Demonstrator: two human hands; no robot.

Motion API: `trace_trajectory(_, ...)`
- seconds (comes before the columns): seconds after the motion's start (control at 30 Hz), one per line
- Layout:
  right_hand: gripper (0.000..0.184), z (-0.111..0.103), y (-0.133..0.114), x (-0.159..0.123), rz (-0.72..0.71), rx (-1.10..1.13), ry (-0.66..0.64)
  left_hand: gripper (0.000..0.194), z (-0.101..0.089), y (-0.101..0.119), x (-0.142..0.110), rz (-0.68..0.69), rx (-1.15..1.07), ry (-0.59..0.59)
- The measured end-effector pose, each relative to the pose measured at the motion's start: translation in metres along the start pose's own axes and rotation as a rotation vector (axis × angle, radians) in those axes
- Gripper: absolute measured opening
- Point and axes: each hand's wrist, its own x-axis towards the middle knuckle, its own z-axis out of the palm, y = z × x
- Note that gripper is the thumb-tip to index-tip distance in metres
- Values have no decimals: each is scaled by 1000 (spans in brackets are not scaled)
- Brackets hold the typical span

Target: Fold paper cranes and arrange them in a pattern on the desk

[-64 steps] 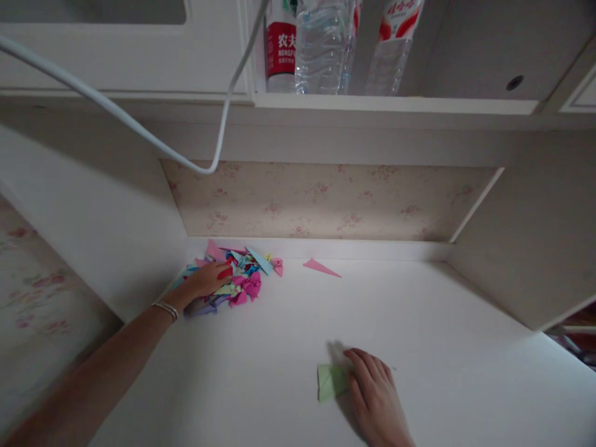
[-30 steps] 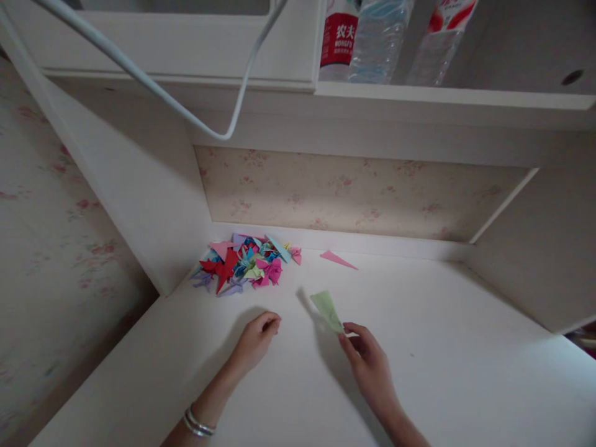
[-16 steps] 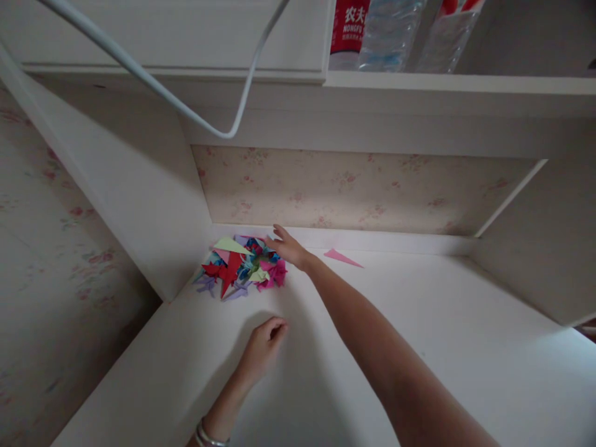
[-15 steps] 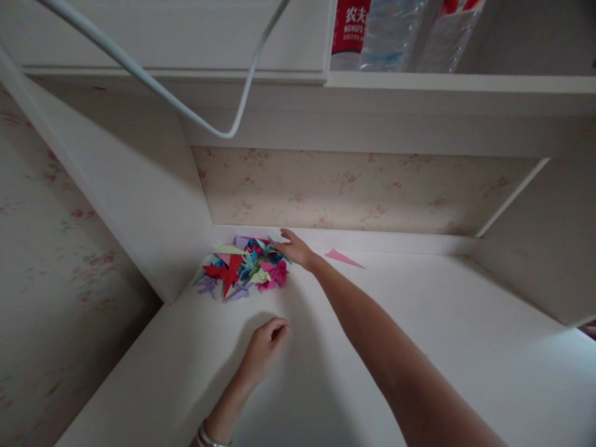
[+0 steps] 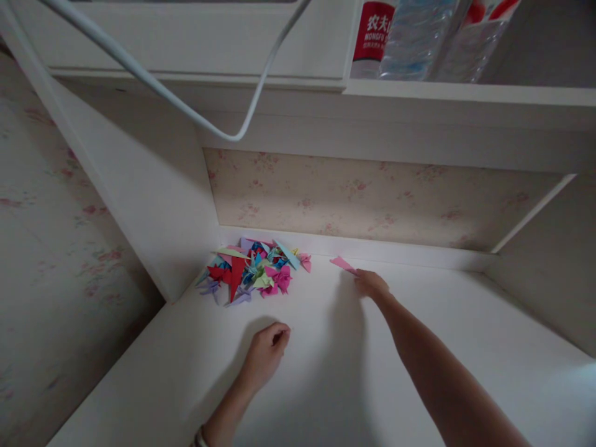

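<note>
A heap of small folded paper shapes (image 5: 254, 272) in red, pink, blue, green and purple lies in the back left corner of the white desk (image 5: 442, 323). A single pink paper triangle (image 5: 342, 263) lies to its right near the back edge. My right hand (image 5: 370, 283) reaches out over the near end of that pink triangle, fingers curled down onto it. My left hand (image 5: 266, 352) rests on the desk nearer to me, fingers loosely curled, with nothing visible in it.
A white cable (image 5: 186, 105) hangs in a loop across the upper left. Plastic bottles (image 5: 410, 37) stand on the shelf above the desk. A white side panel (image 5: 139, 198) walls the desk on the left; floral wallpaper (image 5: 372, 198) backs it.
My right hand let go of the green folded paper at the heap, then drew back and moved right to the pink triangle. My left hand stayed put.
</note>
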Motion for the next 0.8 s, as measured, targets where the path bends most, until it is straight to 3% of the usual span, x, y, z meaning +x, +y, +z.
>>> trace_trajectory(0.3,30,9,-10,10,19,-14,-65,27,0,2,-3,19,22,7)
trace_trajectory(0.47,21,19,-11,-1,-25,-8,5,28,0,3,-4,46,63,-9)
trace_trajectory(0.57,28,20,-15,-9,-56,9,73,27,0,4,-4,56,70,-13)
trace_trajectory(0.7,37,12,-35,-15,-112,44,186,26,-1,4,-3,57,56,-10)
trace_trajectory(0.8,42,0,-67,-18,-234,77,269,26,-1,2,-2,51,46,-14)
